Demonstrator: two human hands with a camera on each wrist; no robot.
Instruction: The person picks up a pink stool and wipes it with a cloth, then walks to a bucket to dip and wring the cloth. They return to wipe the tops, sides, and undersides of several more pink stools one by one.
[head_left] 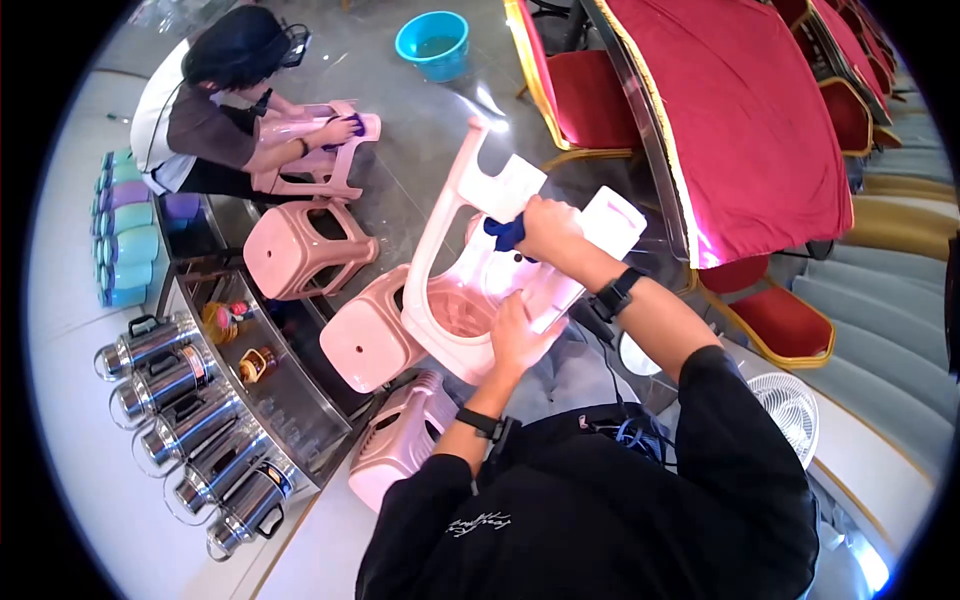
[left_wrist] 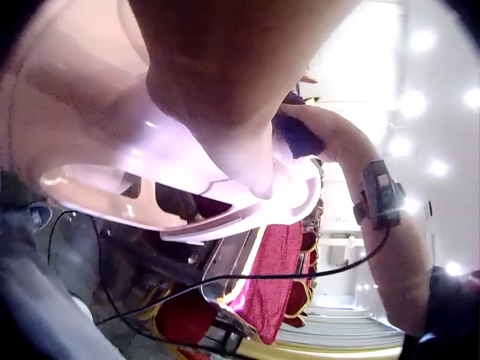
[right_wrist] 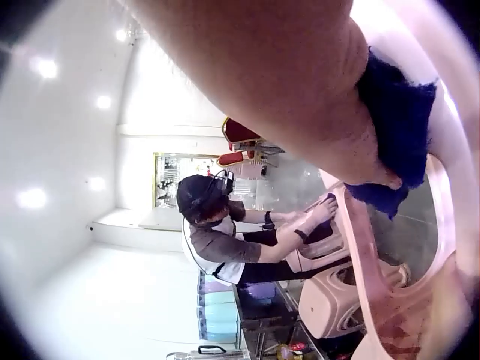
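Note:
A pink plastic stool (head_left: 470, 274) lies tipped over in front of the person, its legs pointing up and away and its hollow underside facing up. The left hand (head_left: 518, 335) holds the stool's near side; most of its fingers are hidden in the left wrist view. Against an upper part of the stool, the right hand (head_left: 552, 232) grips a dark blue cloth (head_left: 504, 233). In the right wrist view the cloth (right_wrist: 397, 112) bunches out beneath the fingers, close to the stool's pale leg and curved edge.
Other pink stools (head_left: 365, 340) stand to the left. Another person (head_left: 215, 120) crouches there, wiping a stool. Steel flasks (head_left: 235, 470) line a counter beside a shelf cart (head_left: 280, 360). A teal basin (head_left: 433, 45) sits on the floor; a red-covered table (head_left: 740, 130) is right.

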